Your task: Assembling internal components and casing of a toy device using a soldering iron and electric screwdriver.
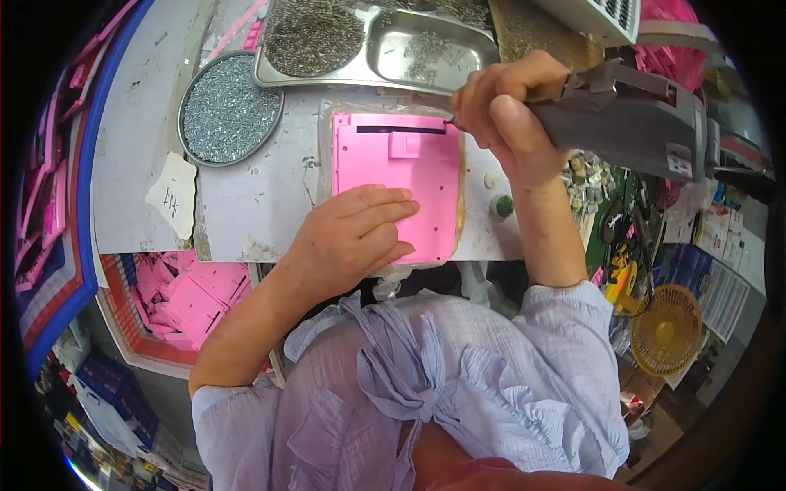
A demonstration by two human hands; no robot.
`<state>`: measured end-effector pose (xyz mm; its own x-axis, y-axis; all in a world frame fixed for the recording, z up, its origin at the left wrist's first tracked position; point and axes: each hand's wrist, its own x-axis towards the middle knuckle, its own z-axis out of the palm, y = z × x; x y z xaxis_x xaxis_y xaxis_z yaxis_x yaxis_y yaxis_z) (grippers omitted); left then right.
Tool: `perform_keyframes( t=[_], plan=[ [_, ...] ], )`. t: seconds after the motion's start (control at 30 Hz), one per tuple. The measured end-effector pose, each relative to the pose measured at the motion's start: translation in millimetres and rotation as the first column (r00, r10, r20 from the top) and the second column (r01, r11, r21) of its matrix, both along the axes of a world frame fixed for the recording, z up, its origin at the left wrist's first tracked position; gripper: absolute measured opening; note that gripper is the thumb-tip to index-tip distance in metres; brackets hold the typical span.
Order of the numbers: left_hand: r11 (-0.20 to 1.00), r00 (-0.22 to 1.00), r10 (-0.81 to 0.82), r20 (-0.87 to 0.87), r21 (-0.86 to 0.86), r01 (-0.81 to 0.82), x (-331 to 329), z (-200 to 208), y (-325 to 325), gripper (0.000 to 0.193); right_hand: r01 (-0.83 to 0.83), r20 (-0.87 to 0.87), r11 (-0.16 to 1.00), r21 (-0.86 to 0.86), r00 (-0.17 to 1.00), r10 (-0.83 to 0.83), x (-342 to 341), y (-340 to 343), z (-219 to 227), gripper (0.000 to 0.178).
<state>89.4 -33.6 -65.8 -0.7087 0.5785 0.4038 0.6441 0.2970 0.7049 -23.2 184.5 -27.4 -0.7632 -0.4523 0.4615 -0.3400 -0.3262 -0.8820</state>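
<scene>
A pink plastic panel (pixel 426 184) with a dark slot near its far edge lies on the table in front of me, on clear film. My left hand (pixel 358 231) rests flat on its near left part, fingers stretched to the right and a little apart. In my right hand (pixel 520 114) is a dark grey electric screwdriver (pixel 618 123), its body reaching out to the right. My fingers wrap round its front end. The dark tip points left and meets the panel's far right corner; a screw under it cannot be made out.
A round dish (pixel 182 123) of silvery screws stands at the left, beside a metal tray (pixel 327 80) holding darker screws. A crate (pixel 168 366) of pink parts sits below the table edge. A green cap-like piece (pixel 502 205) lies right of the panel. Further right is a yellow fan (pixel 666 331).
</scene>
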Motion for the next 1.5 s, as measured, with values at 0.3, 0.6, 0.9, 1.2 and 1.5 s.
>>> perform_keyframes(
  t=[0.3,0.6,0.9,1.2,1.5],
  plan=[
    [1.000,0.999,0.011,0.044,0.016,-0.011,2.9,2.9,-2.0,0.022,-0.008,0.071,0.998,-0.061,0.997,0.013,2.4,-4.6,13.0,0.021],
    [0.935,0.949,0.300,0.101,0.166,-0.313,11.1,0.8,-9.6,0.019,-0.277,0.055,0.934,-0.227,0.954,0.296,58.2,-45.4,56.7,0.027],
    [0.924,0.926,0.377,0.025,0.061,-0.377,11.0,7.2,-26.3,0.023,-0.204,0.098,0.967,-0.155,0.971,0.220,59.9,-66.5,54.8,0.028],
    [0.510,0.628,0.679,-0.380,-0.372,-0.776,-58.0,-12.7,-120.5,0.018,-0.116,0.002,0.982,-0.151,0.993,0.118,-4.4,-87.7,17.0,0.016],
    [0.561,0.630,0.729,-0.268,-0.294,-0.774,-64.0,-26.1,-119.9,0.013,0.033,-0.014,0.996,0.084,0.999,-0.032,-3.4,-95.8,-5.8,0.015]
  ],
)
